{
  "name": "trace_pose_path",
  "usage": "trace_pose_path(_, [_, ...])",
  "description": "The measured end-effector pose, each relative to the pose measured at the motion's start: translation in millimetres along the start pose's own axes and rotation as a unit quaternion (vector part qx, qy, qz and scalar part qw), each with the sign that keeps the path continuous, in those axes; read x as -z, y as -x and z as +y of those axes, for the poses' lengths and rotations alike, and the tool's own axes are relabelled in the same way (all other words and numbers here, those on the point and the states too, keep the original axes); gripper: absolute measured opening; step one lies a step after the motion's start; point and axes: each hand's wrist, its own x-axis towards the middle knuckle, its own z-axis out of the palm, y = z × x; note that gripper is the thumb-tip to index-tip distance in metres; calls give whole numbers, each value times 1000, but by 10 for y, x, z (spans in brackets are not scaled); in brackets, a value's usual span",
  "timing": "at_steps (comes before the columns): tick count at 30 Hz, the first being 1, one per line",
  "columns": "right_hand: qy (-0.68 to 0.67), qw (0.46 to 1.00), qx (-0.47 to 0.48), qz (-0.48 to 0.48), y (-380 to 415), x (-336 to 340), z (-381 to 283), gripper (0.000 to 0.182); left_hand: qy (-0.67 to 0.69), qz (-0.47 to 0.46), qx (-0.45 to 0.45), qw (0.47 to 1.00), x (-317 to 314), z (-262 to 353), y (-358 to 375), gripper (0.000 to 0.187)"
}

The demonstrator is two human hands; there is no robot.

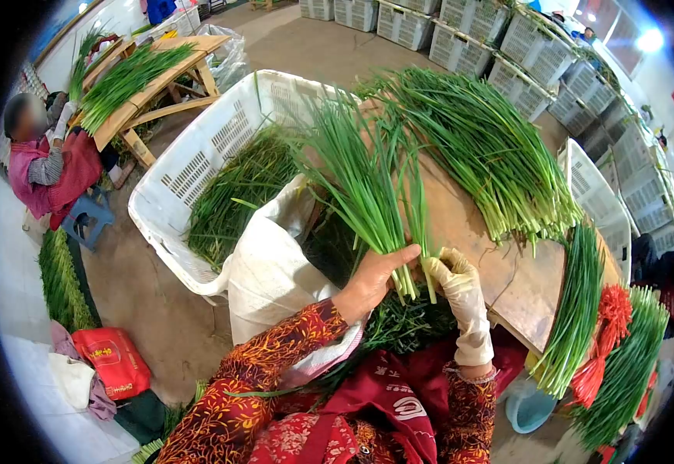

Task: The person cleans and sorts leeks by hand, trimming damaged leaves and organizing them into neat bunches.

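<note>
Nearest, the left hand (pixel 372 277), bare, and the right hand (pixel 455 272), gloved, both close around the base of a bunch of chives (pixel 368 185), whose leaves fan up and away. Just beyond lies a wooden board (pixel 507 271) carrying a chive pile (pixel 476 147); far left, a white crate (pixel 198 155).
</note>
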Motion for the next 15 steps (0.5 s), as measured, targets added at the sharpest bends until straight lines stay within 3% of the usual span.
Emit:
trace_pose_path(2, [24,997,22,75,41,-30,-31,15,2,-3,8,1000,7,15,-11,26])
trace_pose_path(3, [26,997,21,74,66,-28,-26,15,19,-1,20,1000,-22,48,-6,25])
trace_pose_path(5, [-9,989,126,82,135,-16,3,11,34,0,32,999,-64,88,-14,24])
trace_pose_path(6, [50,978,178,97,181,-9,11,9,41,-5,27,999,-77,95,-20,23])
trace_pose_path(9, [68,973,199,96,426,73,51,12,52,-28,17,998,-96,154,-58,22])
trace_pose_path(11, [28,977,207,40,657,172,83,12,56,-45,9,997,-80,245,-81,22])
trace_pose_path(12, [-25,976,211,-40,759,220,170,7,60,-43,6,997,-49,334,-85,21])
trace_pose_path(13, [-13,981,127,-149,862,304,198,7,64,-42,3,997,-27,410,-96,21])
trace_pose_path(14, [91,975,-15,-202,883,306,227,9,64,-33,-10,997,-21,456,-112,20])
trace_pose_path(15, [192,937,-157,-247,897,309,271,14,62,-35,-11,997,-22,456,-116,20])
